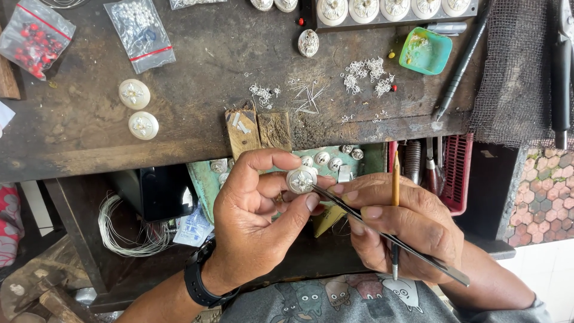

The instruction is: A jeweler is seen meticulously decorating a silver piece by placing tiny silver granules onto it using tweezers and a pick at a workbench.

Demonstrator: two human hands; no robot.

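Observation:
My left hand (257, 221) pinches a small round silver piece (301, 179) between thumb and fingers, just below the bench edge. My right hand (406, 227) holds thin metal tweezers (382, 233) whose tips touch the piece's right side. A pencil-like yellow stick (395, 185) also stands upright between the right hand's fingers. A black watch (200, 281) is on my left wrist.
The dark wooden bench (197, 90) carries two white round discs (136, 107), bags of beads (36, 39), loose silver wire bits (365, 75), a green dish (426, 51) and a row of round pieces (388, 9). A green tray (206, 179) and a red basket of tools (457, 173) sit below.

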